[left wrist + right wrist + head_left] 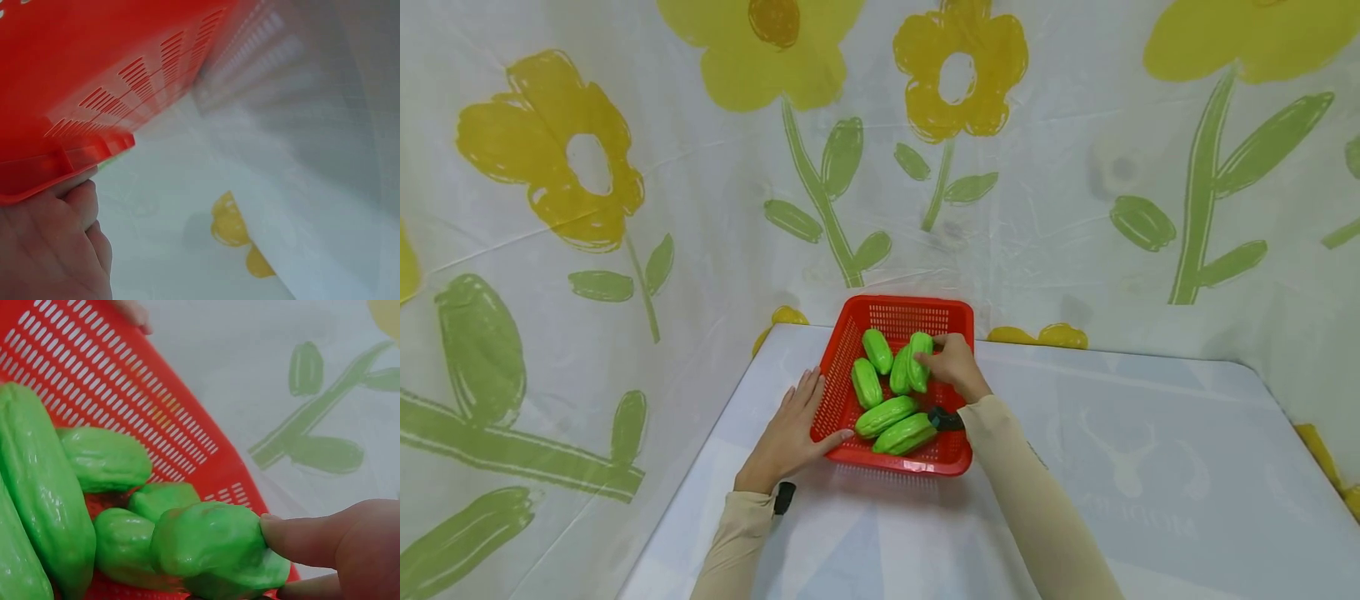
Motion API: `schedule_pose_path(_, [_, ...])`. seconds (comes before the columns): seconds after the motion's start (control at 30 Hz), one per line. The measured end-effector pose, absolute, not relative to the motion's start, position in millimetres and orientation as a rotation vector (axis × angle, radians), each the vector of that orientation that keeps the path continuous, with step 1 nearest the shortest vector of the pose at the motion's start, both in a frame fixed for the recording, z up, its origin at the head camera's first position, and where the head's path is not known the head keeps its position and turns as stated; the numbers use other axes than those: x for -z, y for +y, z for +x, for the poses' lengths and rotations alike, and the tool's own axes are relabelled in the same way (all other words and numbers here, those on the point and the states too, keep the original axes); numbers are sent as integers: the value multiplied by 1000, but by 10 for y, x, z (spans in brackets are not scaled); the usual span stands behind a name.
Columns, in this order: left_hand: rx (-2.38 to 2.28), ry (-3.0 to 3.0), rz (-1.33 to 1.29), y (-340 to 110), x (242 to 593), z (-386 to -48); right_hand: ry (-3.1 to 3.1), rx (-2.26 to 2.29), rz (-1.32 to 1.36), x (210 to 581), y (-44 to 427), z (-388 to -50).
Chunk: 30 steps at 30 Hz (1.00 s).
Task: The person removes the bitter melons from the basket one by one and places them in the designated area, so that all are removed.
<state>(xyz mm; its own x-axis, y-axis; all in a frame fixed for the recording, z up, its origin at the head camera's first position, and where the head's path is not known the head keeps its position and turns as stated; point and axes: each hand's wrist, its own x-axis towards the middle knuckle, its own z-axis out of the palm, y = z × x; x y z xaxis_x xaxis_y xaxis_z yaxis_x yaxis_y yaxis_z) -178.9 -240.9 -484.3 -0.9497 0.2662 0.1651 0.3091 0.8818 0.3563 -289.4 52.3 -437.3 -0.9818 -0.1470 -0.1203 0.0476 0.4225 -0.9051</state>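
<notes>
A red plastic basket (957, 468) holds several bright green, ridged bitter melons, lying at different angles. My right hand (955, 365) reaches over its right side and pinches one bitter melon (919, 367) between thumb and fingers. In the right wrist view, this bitter melon (209, 540) points end-on to the camera, overlapping others behind it. Two bitter melons (904, 433) lie side by side near the front. My left hand (790, 433) rests against the left rim, fingers extended and thumb over the front corner. The left wrist view shows that hand (56, 247) just under the rim.
The basket stands on a pale table (1120, 467) close to its back edge. Behind and to the left hangs a white curtain (1045, 208) printed with yellow flowers and green stems. Dark bands (784, 497) circle both wrists.
</notes>
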Motion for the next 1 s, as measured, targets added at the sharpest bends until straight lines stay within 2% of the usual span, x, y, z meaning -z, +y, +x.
schedule_pose_path(0.4, [590,-2938,-459,-2413,4835,-1797,2320,1782,-137,4238,629,-2772])
schedule_pose_path(1.0, [615,-2927,-468,-2419,4839,-1815,2377,1804,-114,4150,858,-2652])
